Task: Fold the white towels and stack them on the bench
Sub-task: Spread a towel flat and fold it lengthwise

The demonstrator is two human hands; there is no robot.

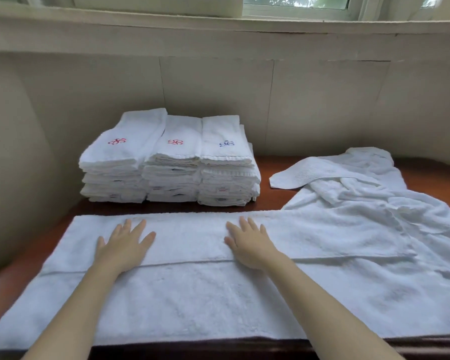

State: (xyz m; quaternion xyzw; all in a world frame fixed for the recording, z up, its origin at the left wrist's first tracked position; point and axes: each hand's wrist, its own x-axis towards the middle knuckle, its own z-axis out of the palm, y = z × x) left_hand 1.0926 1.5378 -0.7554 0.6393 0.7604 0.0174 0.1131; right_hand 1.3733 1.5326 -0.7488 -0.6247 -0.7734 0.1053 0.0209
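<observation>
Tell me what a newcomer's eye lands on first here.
Both hands, left and right, press flat on a long towel spread across the near bench. Behind them stand three stacks of folded towels, and a loose pile lies to the right.

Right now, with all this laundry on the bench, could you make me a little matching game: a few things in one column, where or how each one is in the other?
Things:
1. folded stacks
2. spread towel
3. loose pile
4. hands: left hand, right hand

Places or states:
A. crumpled, unfolded, at the right
B. flat with fingers straight, pressing on a towel
C. against the wall, three side by side
D. laid along the bench's near edge, one fold made

Pairs: 1-C, 2-D, 3-A, 4-B
</observation>
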